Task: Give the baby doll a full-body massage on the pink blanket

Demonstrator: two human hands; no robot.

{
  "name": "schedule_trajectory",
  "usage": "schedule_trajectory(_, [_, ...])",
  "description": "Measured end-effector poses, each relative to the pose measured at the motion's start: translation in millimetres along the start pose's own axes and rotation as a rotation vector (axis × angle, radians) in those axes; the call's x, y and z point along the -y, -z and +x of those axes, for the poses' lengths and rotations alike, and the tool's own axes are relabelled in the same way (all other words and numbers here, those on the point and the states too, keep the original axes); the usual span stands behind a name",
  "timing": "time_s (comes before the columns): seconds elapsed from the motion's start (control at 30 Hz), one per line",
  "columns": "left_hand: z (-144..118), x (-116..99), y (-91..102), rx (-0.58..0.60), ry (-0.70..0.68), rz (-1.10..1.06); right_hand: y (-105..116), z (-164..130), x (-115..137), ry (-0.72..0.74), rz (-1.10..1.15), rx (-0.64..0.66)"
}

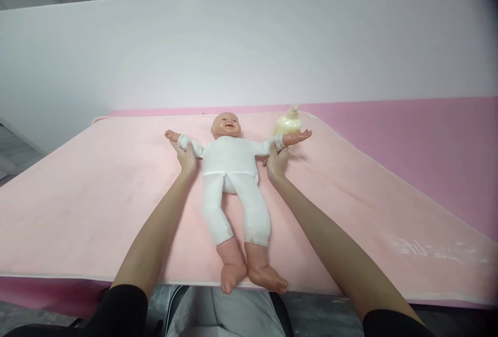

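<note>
Black sleeves (pixel 120 308), both hands (pixel 187 158) (pixel 277 163) on doll's (pixel 230 155) arms (pixel 197 149)

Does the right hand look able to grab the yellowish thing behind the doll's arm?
Probably not yet: the right hand is close, but it holds the doll's arm, which lies partly in front of the yellowish thing. Letting go would likely help.

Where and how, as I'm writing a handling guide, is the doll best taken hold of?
Probably by the torso, coming from both sides below the spread arms: the doll lies face up, its flanks are exposed, and the torso is broader than any limb.
</note>
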State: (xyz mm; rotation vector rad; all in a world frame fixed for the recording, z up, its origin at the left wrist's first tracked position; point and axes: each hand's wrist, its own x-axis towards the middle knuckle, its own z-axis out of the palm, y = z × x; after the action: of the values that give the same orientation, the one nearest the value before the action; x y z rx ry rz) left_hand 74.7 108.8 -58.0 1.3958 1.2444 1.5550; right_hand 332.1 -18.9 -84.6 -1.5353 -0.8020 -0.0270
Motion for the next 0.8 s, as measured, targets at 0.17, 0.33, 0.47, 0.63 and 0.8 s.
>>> schedule_trajectory(0.17, [-5,-4,-3.3,0.187,-0.251,0.027,4,-11,26,0.080,-0.182,0.146])
schedule_trajectory(0.33, [-11,-10,-6.8,0.478,-0.673,0.303,11,-24,52,0.219,-0.701,0.348])
schedule_trajectory(0.47, [-13,-12,-6.7,0.463,-0.705,0.362,11,-26,55,0.235,-0.816,0.367])
schedule_trajectory(0.63, [-12,-12,-5.8,0.456,-0.695,0.355,12,-22,49,0.224,-0.726,0.341])
schedule_trajectory(0.8, [-12,-15,-5.1,0.447,-0.651,0.300,16,-17,46,0.213,-0.436,0.307])
